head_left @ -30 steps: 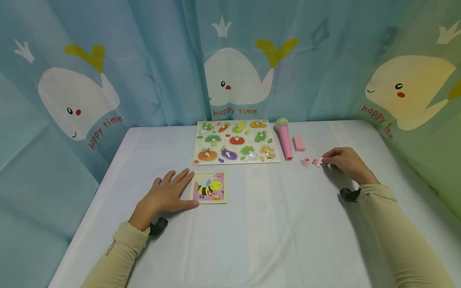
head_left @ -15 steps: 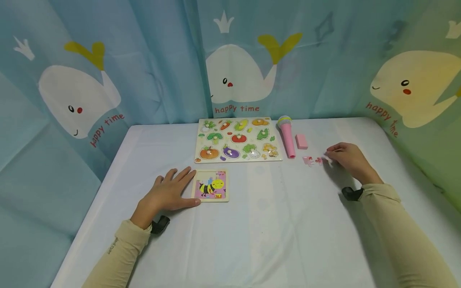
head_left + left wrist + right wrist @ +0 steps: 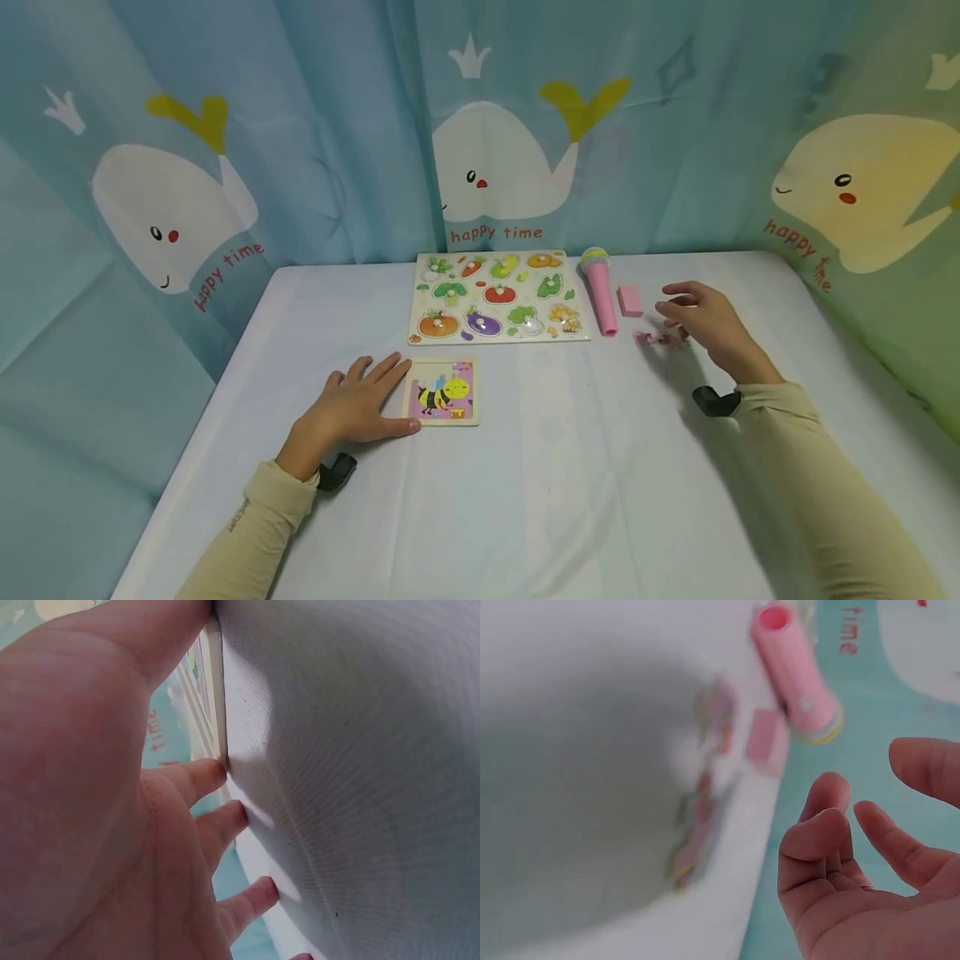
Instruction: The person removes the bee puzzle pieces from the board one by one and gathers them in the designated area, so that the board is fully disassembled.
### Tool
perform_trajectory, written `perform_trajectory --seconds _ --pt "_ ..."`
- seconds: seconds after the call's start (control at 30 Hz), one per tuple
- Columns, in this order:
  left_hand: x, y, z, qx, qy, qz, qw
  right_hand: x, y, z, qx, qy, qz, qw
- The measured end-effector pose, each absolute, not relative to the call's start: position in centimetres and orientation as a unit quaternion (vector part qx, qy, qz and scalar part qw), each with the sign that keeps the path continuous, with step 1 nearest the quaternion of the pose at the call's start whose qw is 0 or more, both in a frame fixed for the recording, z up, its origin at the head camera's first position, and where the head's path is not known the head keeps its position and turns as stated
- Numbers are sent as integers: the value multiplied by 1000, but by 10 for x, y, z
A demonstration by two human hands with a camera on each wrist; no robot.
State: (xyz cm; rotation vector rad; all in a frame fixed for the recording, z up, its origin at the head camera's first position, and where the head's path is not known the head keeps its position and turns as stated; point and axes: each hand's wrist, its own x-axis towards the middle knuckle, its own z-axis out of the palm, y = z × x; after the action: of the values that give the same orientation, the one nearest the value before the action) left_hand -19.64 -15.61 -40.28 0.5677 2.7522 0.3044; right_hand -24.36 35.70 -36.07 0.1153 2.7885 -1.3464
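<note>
In the head view my left hand (image 3: 348, 410) lies with fingers spread at the left edge of a small square bee puzzle (image 3: 442, 397) in a pale wooden frame. Thumb and index finger touch the frame's corners, as the frame's edge (image 3: 217, 712) in the left wrist view also shows. My right hand (image 3: 708, 325) is raised at the right, above several loose pink puzzle pieces (image 3: 643, 339). Its fingers are loosely bent, and the thumb (image 3: 930, 765) stands apart with nothing held between them. The pieces (image 3: 699, 825) lie on the white cloth, blurred in the right wrist view.
Behind the bee puzzle lies a vegetable knob puzzle board (image 3: 476, 307). A pink toy microphone (image 3: 601, 298) and a pink block (image 3: 630, 302) lie right of it. A blue whale-print curtain (image 3: 337, 167) hangs along the table's back and sides.
My right hand has risen off the puzzle pieces and drawn slightly left, its fingers loosening. The pieces now lie close together in a row. The left hand stays at the bee puzzle.
</note>
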Motion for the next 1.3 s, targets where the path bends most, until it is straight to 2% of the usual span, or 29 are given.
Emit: perform_trajectory --seconds 0.33,0.7,1.3 --pt "-195 -157 -403 201 961 109 153 -243 317 -350 -1 900 -435 27" --pt "-196 -156 -402 201 962 110 151 -247 274 -359 -51 885 -460 49" --pt "-195 -157 -402 200 961 112 152 -249 201 -370 -134 874 -465 50"
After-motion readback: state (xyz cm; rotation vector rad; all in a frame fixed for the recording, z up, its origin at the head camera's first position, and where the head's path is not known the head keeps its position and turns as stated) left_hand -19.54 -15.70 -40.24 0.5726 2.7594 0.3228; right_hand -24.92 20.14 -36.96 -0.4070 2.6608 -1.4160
